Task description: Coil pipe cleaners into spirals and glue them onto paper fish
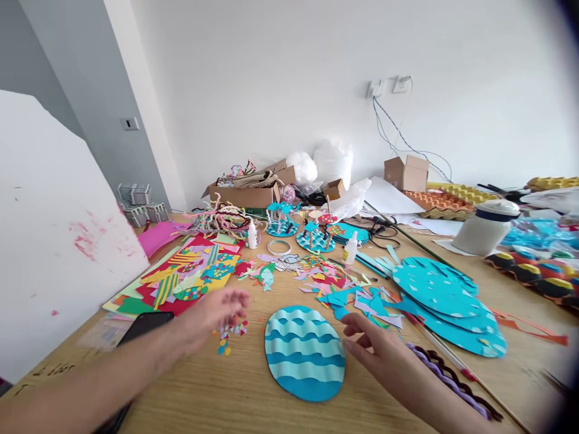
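A blue paper oval (305,383) with wavy light-blue strips across it lies flat on the table in front of me. My left hand (222,310) hovers to its left, slightly blurred, fingers loosely apart and nothing visible in them. Beneath that hand are small coloured paper bits (224,343). My right hand (368,343) is at the oval's right edge, fingers curved and apart, holding nothing; whether the thumb touches the oval I cannot tell. Brown and purple twisted pipe cleaners (446,380) lie partly behind the right forearm.
Beyond the oval are paper scraps (325,274), paper fish (266,276), glue bottles (350,248), a tape roll (279,247) and decorated blue discs (315,242). Larger blue cutouts (434,286) are stacked at right. A black phone (145,325) lies under the left forearm. A white container (486,229) stands farther right.
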Available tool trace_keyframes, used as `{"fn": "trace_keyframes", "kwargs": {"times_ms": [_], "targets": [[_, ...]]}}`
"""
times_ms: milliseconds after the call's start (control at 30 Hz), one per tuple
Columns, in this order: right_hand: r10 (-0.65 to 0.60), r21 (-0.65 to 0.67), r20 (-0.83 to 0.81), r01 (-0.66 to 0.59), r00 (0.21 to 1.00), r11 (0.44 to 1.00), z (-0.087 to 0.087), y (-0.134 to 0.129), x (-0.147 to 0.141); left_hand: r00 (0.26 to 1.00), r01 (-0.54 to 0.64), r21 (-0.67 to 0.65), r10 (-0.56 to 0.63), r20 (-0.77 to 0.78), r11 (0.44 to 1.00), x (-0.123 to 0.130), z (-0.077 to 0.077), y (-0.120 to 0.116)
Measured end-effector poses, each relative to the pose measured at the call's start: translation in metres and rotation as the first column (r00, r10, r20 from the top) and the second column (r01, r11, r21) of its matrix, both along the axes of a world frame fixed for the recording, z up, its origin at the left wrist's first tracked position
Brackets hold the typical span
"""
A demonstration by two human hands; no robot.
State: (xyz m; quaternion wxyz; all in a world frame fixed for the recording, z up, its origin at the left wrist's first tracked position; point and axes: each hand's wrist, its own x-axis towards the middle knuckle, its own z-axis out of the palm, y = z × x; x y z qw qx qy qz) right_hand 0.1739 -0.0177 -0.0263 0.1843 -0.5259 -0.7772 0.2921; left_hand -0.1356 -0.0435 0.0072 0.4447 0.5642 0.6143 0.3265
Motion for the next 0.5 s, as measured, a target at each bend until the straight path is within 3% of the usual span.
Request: {"fn": "trace_keyframes", "kwargs": {"times_ms": [133, 233, 500], "targets": [[0.051, 0.049, -0.037, -0.049, 0.998, 0.998, 0.008, -0.004, -0.001, 0.954, -0.09, 0.081, 0.109, -0.28, 0.993, -0.069, 0.015, 0.055], [0.068, 0.081, -0.013, -0.066, 0.998, 0.994, 0.01, -0.006, -0.007, 0.883, -0.077, 0.064, 0.098, -0.459, 0.995, -0.099, 0.012, 0.084], [0.098, 0.317, -0.026, -0.085, 0.995, 0.944, -0.009, -0.005, -0.01, 0.723, 0.002, 0.026, 0.016, -0.691, 1.0, -0.103, -0.018, 0.105]]}}
